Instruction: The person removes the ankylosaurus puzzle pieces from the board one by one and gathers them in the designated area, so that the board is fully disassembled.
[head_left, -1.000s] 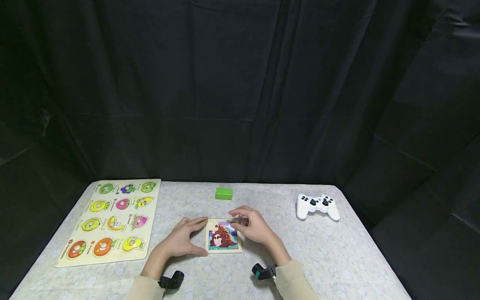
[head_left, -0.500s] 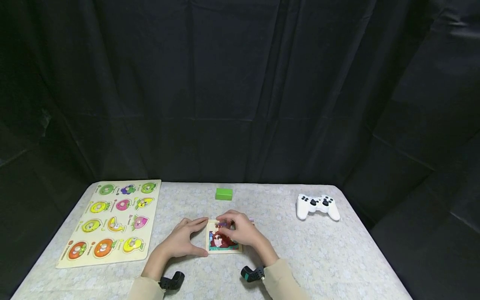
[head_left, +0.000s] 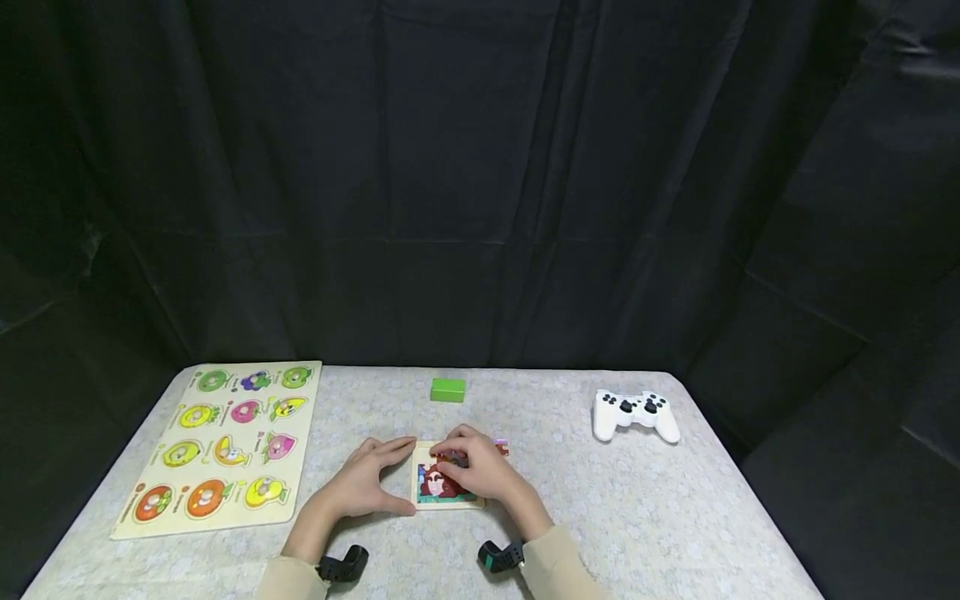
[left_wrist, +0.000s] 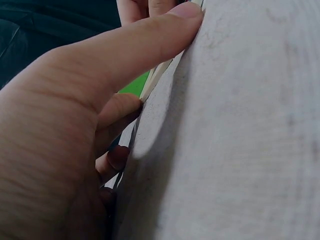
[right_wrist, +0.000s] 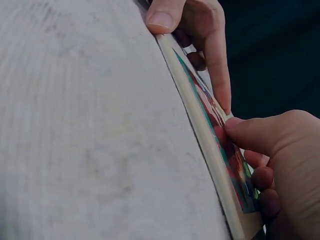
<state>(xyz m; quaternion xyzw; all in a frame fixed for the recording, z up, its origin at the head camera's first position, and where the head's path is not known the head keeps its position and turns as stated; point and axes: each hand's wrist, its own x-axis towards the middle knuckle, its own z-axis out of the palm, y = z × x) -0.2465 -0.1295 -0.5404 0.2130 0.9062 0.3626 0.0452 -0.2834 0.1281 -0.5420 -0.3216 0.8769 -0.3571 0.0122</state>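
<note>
A small jigsaw puzzle point(head_left: 435, 503) in a pale wooden frame lies in front of me, showing a red-haired figure. My left hand point(head_left: 367, 479) holds the frame's left side, thumb at the near corner and index finger at the far one. Over the upper part of the picture, my right hand point(head_left: 480, 468) has its thumb and index finger curled close together, pinching at a puzzle piece that is mostly hidden. In the right wrist view the right thumb point(right_wrist: 250, 131) reaches the picture's surface. A purple and red bit point(head_left: 502, 447) shows just beyond the right hand's knuckles.
A fruit peg board point(head_left: 296, 467) covers the left of the table. Behind the puzzle sits a green block point(head_left: 447, 390). At the right lies a white game controller point(head_left: 636, 415). Dark cloth point(head_left: 480, 208) hangs behind the table's far edge.
My right hand has moved left from the puzzle's upper right corner to over its upper middle, uncovering the purple and red bit. The left hand stays on the frame.
</note>
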